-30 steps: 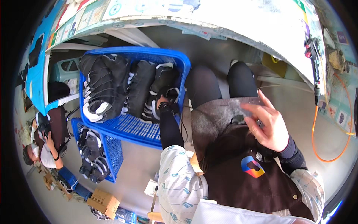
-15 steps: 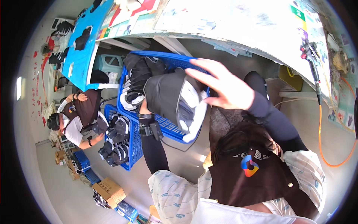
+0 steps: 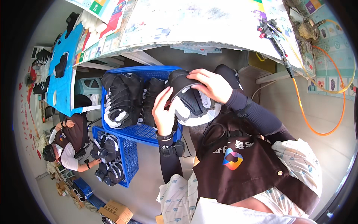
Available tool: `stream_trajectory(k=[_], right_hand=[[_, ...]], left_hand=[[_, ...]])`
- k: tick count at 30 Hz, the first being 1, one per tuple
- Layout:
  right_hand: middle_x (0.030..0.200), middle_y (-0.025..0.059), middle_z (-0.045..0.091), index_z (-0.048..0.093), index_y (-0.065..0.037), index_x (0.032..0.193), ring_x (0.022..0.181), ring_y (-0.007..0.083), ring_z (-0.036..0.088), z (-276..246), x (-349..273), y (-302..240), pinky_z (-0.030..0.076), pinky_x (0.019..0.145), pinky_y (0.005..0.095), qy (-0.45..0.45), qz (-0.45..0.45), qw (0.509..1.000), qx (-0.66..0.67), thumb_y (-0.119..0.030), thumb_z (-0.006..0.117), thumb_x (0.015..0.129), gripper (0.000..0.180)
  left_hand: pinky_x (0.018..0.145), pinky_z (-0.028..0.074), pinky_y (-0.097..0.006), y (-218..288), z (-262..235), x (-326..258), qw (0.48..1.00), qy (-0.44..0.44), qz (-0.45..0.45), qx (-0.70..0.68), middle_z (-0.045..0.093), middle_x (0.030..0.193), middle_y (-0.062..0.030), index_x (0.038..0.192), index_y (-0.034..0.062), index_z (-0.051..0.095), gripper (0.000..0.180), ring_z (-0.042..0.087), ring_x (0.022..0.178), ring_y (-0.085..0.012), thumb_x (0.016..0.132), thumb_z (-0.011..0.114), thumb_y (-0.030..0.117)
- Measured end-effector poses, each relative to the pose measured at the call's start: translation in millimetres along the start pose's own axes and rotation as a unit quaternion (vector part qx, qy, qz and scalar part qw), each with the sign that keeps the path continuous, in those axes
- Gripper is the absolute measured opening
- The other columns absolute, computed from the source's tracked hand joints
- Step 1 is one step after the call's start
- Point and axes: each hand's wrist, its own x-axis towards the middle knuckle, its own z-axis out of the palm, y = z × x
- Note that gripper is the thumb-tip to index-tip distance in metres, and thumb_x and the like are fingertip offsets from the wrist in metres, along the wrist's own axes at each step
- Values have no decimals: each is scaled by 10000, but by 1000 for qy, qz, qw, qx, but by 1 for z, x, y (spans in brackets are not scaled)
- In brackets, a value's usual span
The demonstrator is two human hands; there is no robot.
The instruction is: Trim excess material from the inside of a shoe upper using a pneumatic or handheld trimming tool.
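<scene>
Over the right edge of a large blue plastic basket [image 3: 141, 139], I hold a black and white shoe upper [image 3: 191, 103]. My left hand [image 3: 164, 115] grips its left edge, with the fingers bent over the black rim. On the upper right side, my right hand [image 3: 214, 86] has its fingertips curled over the top of the black part. White material shows along its lower side, nearest me. Stacked black shoe uppers [image 3: 120, 98] with white edges lie inside the basket, left of my hands.
A worktable [image 3: 209, 26] stands ahead, with an air gun [image 3: 274, 43] and orange hose [image 3: 298, 108] at its right. A smaller blue basket [image 3: 130, 160] of uppers adjoins the large one. At left, a co-worker [image 3: 72, 140] sits beside a blue table [image 3: 64, 87]. A cardboard box [image 3: 116, 212] is lower left.
The upper has been drawn back from over the basket toward me and turned. My right hand, spread beside it before, now grips its top. My left hand has come out from behind it.
</scene>
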Motion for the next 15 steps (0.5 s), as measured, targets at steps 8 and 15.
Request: stream_trajectory(k=[8, 15], right_hand=[[1119, 73, 700, 802, -61, 1025, 1016, 216, 681, -3, -28, 10, 557, 936, 343, 24, 83, 964, 251, -149, 795, 898, 155], [861, 36, 674, 763, -49, 912, 811, 152, 652, 3, -21, 4, 529, 753, 284, 43, 245, 941, 229, -109, 772, 916, 61]], left_hand=[[887, 558, -338, -17, 2, -14, 998, 15, 55, 3, 715, 1231, -131, 1151, -1, 788, 272, 696, 1066, -233, 886, 727, -15], [781, 509, -310, -3, 16, -6, 997, 77, -3, 27, 707, 932, -80, 985, -70, 703, 145, 660, 853, -176, 995, 669, 70]])
